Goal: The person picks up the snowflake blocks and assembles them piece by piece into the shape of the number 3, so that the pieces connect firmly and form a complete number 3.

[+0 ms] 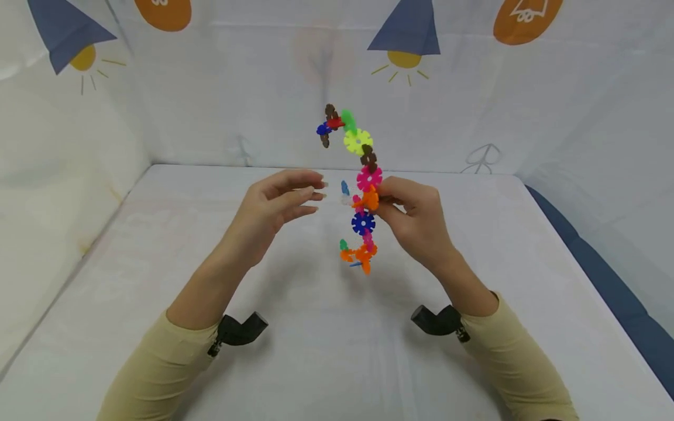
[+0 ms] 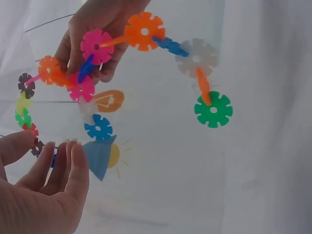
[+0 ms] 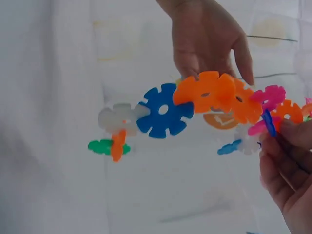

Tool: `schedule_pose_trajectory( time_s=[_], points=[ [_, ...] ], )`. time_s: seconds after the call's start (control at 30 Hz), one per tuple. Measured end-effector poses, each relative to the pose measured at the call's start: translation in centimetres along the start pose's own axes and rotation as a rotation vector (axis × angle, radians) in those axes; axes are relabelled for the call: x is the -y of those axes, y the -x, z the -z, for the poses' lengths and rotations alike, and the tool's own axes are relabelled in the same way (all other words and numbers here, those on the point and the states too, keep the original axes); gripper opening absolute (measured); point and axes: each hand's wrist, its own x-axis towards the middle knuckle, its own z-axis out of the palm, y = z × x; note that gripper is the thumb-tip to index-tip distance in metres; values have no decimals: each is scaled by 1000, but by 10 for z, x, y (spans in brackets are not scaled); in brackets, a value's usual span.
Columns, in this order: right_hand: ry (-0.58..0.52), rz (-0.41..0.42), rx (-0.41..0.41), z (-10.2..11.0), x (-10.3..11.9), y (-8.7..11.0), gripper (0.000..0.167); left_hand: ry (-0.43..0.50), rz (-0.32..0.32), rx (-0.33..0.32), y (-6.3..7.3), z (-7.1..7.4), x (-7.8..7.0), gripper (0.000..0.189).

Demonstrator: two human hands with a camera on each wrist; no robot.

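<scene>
A chain of interlocking snowflake discs [image 1: 363,223] in many colours hangs in the air above the table. My right hand [image 1: 416,216] pinches it near the middle, around an orange disc [image 1: 371,199]. The upper part arches back to brown, blue and red discs; the lower part curls round to several orange discs [image 3: 204,92], a blue disc [image 3: 164,110] and a green disc [image 2: 213,110]. A short branch ends in a light blue disc [image 2: 99,127]. To the left of the chain, my left hand [image 1: 284,204] holds nothing, its fingers loosely extended toward it.
Beneath both hands lies a white-covered table [image 1: 337,362]. A white cloth backdrop [image 1: 253,93] with printed lamps and orange shapes stands behind it. Each sleeve carries a black wrist camera [image 1: 242,329]. A dark blue strip [image 1: 605,275] runs along the right edge.
</scene>
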Motion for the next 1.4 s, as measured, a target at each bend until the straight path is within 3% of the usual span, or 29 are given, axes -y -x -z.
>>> schedule_pose_trajectory(
  time_s=[0.17,0.37,0.47,0.63,0.77,0.9,0.97,1.13,1.4],
  points=[
    [-237,-162,5,2,-5,-1,14,-122,2,2,0,-6,6,32],
    [-475,-222,45,2,-13,-3,15,-259,-3,-23,-2,-8,13,40],
    [-570,-227,69,2,-16,-2,27,-267,2,-12,-3,-7,15,42],
    [-651,-286,101,-1,-21,-1,34,-183,39,23,-5,-4,17,34],
    [-648,-394,110,-3,-29,-2,31,-118,41,6,-6,-3,18,27],
    [-585,-488,165,-2,-39,-4,16,-103,34,-18,-8,-3,20,26],
    [-536,-528,209,0,-45,-5,13,-108,38,-27,-10,-1,22,25],
    [-426,-615,320,8,-58,-6,23,-103,103,-40,-17,3,31,24],
    [-219,-729,546,20,-69,-12,22,-112,192,-8,-24,7,48,24]
  ],
)
